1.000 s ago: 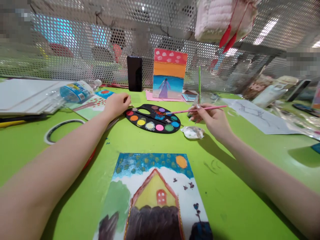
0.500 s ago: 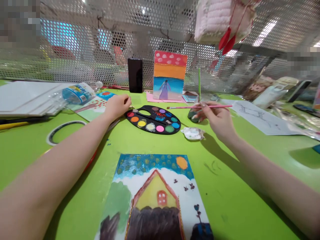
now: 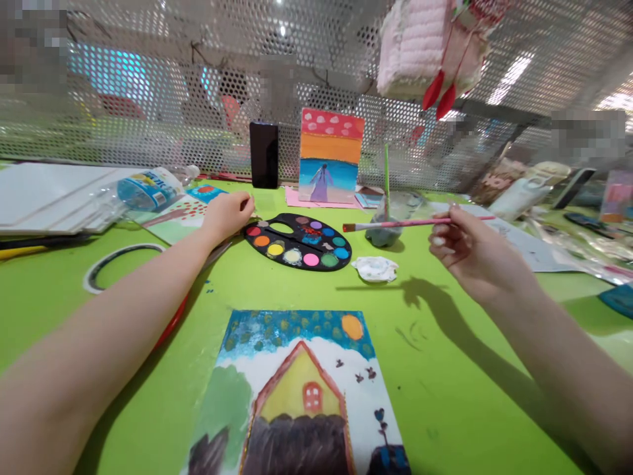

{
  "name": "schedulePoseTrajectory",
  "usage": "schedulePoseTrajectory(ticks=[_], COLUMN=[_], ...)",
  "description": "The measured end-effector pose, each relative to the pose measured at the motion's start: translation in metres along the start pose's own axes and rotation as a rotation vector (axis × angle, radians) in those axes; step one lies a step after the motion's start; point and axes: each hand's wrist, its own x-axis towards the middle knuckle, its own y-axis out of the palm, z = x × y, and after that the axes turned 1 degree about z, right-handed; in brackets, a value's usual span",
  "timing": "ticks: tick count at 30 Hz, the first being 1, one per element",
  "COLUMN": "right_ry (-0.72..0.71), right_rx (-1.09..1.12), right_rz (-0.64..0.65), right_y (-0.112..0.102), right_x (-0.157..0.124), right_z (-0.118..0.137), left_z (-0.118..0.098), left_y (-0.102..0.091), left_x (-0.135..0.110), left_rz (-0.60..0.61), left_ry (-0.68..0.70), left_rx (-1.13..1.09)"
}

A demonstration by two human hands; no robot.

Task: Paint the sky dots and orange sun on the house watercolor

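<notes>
My right hand [image 3: 469,251] pinches a pink paintbrush [image 3: 410,223] and holds it level above the table, bristles pointing left toward the black paint palette [image 3: 297,240]. My left hand [image 3: 228,214] rests with curled fingers on the palette's left edge. Close to me lies a painting of a yellow house [image 3: 299,392] under a blue sky. A crumpled white tissue [image 3: 374,268] sits right of the palette. Behind the brush stands a water cup [image 3: 390,221] with a green brush in it.
A small painted canvas [image 3: 329,156] and a black phone [image 3: 264,155] lean against the perforated metal screen. At left are a plastic bottle [image 3: 148,188], stacked white boards [image 3: 54,198] and a tape ring [image 3: 121,264]. A pencil sketch [image 3: 529,244] and packets lie at right.
My right hand has lifted the brush off the palette and drawn it back to the right, higher above the table. My left hand has stayed on the palette's edge.
</notes>
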Motion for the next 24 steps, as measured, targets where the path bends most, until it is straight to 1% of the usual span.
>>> schedulePoseTrajectory(ticks=[3,4,8,12,14,15,17,19,21,24], right_ry=[0.214,0.231,0.173,0.090,0.103,0.130,0.224,0.274,0.281,0.264], right_rx=[0.134,0.135,0.083,0.096,0.112,0.125,0.150,0.169,0.151,0.093], right_rz=[-0.095,-0.100,-0.045,0.116,0.202,0.224,0.231,0.161,0.148,0.215], right_y=[-0.002,-0.004,-0.014,-0.031,-0.038,-0.041,-0.044,-0.044,-0.043,-0.041], right_x=[-0.012,-0.016,-0.025,-0.028,-0.030,-0.031,-0.034,-0.035,-0.036,-0.036], right_z=[0.001,0.002,0.006,0.004,-0.005,-0.011,-0.026,-0.042,-0.052,-0.056], left_z=[-0.001,-0.002,-0.003,-0.004,-0.005,-0.005,-0.006,-0.006,-0.005,-0.004], left_y=[0.000,0.000,0.001,0.001,0.001,0.001,0.002,0.002,0.003,0.004], left_x=[0.000,0.000,0.000,0.002,0.002,0.003,0.003,0.004,0.004,0.004], left_rz=[0.004,0.007,0.003,-0.010,-0.016,-0.016,-0.007,-0.005,-0.009,-0.017], left_ry=[-0.010,-0.010,-0.001,-0.010,-0.005,-0.008,-0.007,0.007,0.016,-0.005], left_rx=[0.001,0.004,0.013,-0.008,-0.015,-0.011,0.009,0.028,0.040,0.044])
